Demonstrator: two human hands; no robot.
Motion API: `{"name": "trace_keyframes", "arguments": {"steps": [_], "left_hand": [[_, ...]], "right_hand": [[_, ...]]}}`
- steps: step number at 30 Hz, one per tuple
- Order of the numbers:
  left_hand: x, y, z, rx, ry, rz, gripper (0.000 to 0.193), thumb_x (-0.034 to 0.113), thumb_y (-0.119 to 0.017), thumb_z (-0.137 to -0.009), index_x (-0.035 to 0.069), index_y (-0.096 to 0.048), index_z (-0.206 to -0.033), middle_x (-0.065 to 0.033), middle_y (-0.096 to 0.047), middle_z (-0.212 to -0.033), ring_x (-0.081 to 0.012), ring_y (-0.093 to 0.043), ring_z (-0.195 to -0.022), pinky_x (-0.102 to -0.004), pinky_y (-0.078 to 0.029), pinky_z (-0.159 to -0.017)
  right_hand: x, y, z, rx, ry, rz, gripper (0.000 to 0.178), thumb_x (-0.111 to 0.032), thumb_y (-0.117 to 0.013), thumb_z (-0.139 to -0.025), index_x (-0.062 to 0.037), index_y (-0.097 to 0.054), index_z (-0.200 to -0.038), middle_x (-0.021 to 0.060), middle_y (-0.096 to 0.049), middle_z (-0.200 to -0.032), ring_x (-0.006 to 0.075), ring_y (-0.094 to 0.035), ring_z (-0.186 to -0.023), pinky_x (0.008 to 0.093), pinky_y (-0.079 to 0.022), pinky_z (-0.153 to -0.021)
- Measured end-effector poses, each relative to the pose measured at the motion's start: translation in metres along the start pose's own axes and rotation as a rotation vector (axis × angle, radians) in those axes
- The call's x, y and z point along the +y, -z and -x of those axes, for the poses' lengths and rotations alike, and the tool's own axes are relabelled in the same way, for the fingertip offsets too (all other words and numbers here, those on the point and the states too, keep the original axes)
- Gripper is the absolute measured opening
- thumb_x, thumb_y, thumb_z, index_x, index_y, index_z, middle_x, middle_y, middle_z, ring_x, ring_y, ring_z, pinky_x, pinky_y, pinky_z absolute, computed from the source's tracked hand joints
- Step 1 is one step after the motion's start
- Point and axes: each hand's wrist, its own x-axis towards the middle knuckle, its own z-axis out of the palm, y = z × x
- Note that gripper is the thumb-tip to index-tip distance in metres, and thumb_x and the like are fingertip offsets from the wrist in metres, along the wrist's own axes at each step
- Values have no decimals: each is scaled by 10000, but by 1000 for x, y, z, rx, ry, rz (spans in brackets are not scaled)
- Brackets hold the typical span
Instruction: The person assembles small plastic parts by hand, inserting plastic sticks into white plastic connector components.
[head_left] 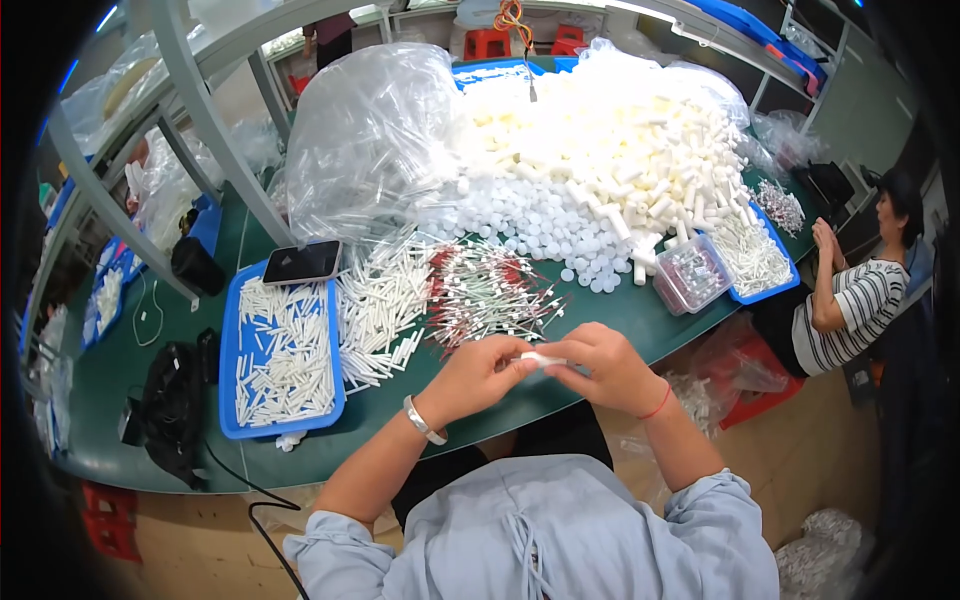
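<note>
Pinches a short white piece (541, 358) between the left hand (478, 378) and the right hand (610, 372), just on the near side of the wire heap (490, 290), closing thumb and fingers of each on it from opposite sides. Cannot tell at this size whether the piece is hollow. Wears a silver bangle (424, 420) on the left wrist and a red string (656, 400) on the right. Works at a green counter (650, 320), facing red and pale leads with white ends in the wire heap. Has loose white sticks (380, 310) touching the wire heap on its left, and farther left of it a blue tray (229, 350) of similar sticks, bearing a dark phone (302, 263). Has translucent round pieces (575, 240) just behind the wire heap, then a big pile of white cylinders (650, 150) farther behind it, and a clear plastic bag (370, 140) behind it to the left. Has a clear box (692, 274) right of the wire heap, and a seated person (855, 310) well to the right of it.
</note>
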Motion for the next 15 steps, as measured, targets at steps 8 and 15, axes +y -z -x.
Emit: {"name": "trace_keyframes", "arguments": {"steps": [8,15], "left_hand": [[-6,-18,5,76,160,51,383,407,-632,-877,27,-685,-891,-46,-635,-697,-124,-588,-634,-279,-466,-615],[-4,-33,7,58,181,481,317,298,-435,-953,27,-592,-995,11,-540,-744,-52,-445,-610,-200,-348,-545]], "right_hand": [[-15,-8,-4,-75,-325,-312,434,-99,-749,-758,-44,-612,-1166,79,-661,-1006,202,-622,-892,332,-481,-814],[3,-38,14,81,-358,-788,258,-58,-698,-814,-10,-676,-1067,135,-585,-1257,232,-550,-1151,345,-435,-969]]}}
